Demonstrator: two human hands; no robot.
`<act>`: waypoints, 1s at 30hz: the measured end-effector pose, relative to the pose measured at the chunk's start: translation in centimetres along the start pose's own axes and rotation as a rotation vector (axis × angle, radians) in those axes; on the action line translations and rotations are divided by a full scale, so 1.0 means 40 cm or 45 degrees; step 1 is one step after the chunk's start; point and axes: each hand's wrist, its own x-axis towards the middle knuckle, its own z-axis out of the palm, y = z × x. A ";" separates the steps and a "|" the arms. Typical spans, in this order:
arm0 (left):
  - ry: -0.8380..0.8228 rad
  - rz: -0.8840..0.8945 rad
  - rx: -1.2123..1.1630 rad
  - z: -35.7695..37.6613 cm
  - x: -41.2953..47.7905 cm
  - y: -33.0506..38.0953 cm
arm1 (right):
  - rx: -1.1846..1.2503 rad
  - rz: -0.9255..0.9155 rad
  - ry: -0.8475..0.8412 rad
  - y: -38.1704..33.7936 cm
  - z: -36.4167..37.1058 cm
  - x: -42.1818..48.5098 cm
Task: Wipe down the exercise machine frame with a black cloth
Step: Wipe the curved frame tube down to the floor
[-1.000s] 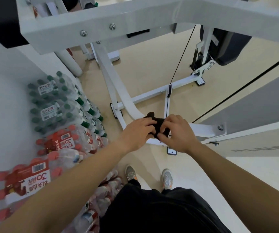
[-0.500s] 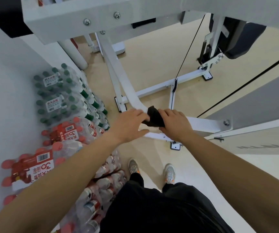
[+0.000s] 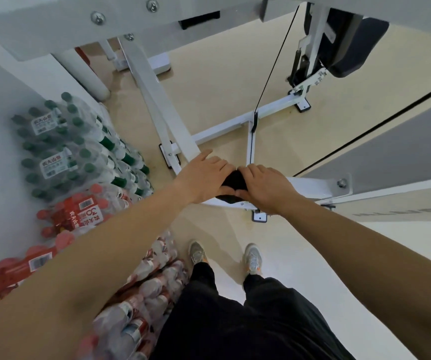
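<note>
- One white exercise machine frame fills the upper view; a slanted bar runs down to a horizontal bar at centre, bolted to a grey panel on the right
- Beige floor beneath, with the frame's feet resting on it
- Shrink-wrapped bottle packs stacked along the left wall: green-capped packs at the back, red-capped packs nearer the person
- Black seat pad at top right, mounted on a white upright
- Person's black trousers and two light shoes at the bottom, standing just beside the packs
- Left hand lies flat on the bend of the bar, fingers mostly straight, fingertips and thumb touching the cloth's edge
- Right hand grips the cloth, fingers curled over the top, thumb at its lower edge
- Black cloth bunched between the two hands, pressed on the horizontal bar
- Thin black cable runs diagonally down to the base crossbar
</note>
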 end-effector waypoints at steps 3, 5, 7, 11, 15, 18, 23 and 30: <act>0.039 0.011 0.064 -0.002 -0.051 -0.069 | -0.088 -0.055 -0.027 -0.061 -0.010 0.070; 0.027 -0.018 0.106 -0.004 -0.076 -0.105 | -0.119 -0.053 -0.010 -0.102 -0.014 0.106; -0.004 -0.045 0.132 -0.005 -0.083 -0.117 | -0.166 -0.033 0.013 -0.124 -0.014 0.122; -0.019 -0.058 0.050 0.000 -0.064 -0.076 | -0.201 -0.067 0.022 -0.094 0.001 0.083; 0.017 -0.027 -0.040 0.023 -0.014 0.020 | -0.183 -0.102 0.046 0.012 0.005 0.000; 0.077 -0.018 -0.051 0.035 0.003 0.043 | -0.155 -0.092 0.004 0.053 0.003 -0.019; 0.211 -0.121 0.093 0.047 -0.072 -0.028 | -0.003 -0.093 0.024 -0.027 -0.010 0.056; 0.577 -0.726 -0.329 0.058 -0.169 -0.063 | -0.047 -0.077 0.061 -0.135 -0.006 0.137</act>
